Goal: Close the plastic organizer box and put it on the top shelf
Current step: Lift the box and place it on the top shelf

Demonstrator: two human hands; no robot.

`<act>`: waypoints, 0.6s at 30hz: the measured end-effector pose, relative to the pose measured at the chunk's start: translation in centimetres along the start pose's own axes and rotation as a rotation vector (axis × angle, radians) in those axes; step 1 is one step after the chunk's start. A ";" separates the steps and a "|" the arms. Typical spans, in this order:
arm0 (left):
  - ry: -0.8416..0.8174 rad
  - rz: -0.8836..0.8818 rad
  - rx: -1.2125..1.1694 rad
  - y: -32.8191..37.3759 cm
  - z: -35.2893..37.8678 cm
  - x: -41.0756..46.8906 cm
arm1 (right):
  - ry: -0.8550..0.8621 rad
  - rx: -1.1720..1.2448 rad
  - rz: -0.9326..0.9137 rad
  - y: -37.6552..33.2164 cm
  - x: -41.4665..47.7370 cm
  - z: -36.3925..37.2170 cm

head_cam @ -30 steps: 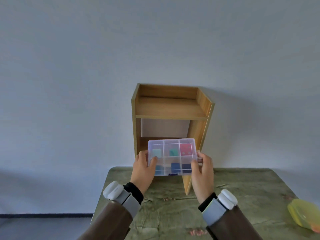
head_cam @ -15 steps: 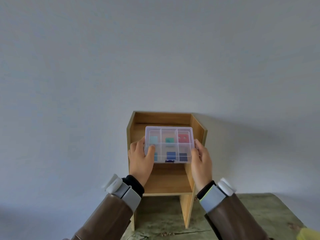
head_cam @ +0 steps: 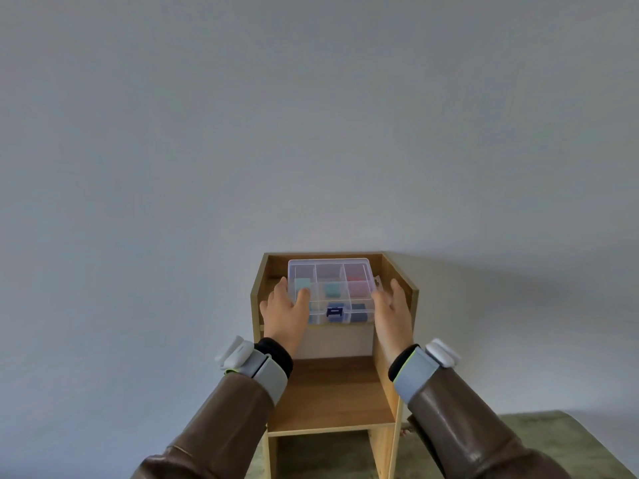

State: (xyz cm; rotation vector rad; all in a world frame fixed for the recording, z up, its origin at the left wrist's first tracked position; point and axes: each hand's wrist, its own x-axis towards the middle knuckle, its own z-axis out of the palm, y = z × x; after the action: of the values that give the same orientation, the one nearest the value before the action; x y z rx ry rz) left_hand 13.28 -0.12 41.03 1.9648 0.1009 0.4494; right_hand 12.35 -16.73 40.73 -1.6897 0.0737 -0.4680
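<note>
The clear plastic organizer box (head_cam: 332,288) is closed, its dark blue latch facing me and coloured pieces showing through the lid. It lies on the top shelf of the wooden shelf unit (head_cam: 394,267). My left hand (head_cam: 287,312) holds the box's left end, thumb on the lid and fingers along the side. My right hand (head_cam: 394,312) is at the box's right end with fingers spread; a small gap shows between the fingers and the box's side tab.
The lower shelf (head_cam: 332,392) of the unit is bare wood. The unit stands on a green mottled table (head_cam: 553,444) against a plain grey wall (head_cam: 311,133). My brown sleeves and grey wrist bands reach in from below.
Both hands lifted the box from in front of the lower opening up and onto the top shelf. My view tilted upward. My right hand has loosened from the box's right end.
</note>
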 end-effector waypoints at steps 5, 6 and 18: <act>-0.068 -0.059 -0.021 -0.1 0.2 1.2 | -0.084 -0.047 0.053 -0.4 1.4 0.3; -0.074 -0.062 -0.020 -0.1 0.2 1.5 | -0.100 -0.053 0.060 -0.4 1.6 0.3; -0.109 -0.067 0.030 -0.6 0.4 3.8 | -0.131 -0.121 0.099 -0.2 3.3 1.1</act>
State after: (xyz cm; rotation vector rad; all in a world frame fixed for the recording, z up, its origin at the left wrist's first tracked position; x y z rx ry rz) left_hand 17.05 0.82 41.37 2.0044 0.1046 0.2979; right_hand 15.72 -16.67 41.73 -1.8228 0.0908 -0.2827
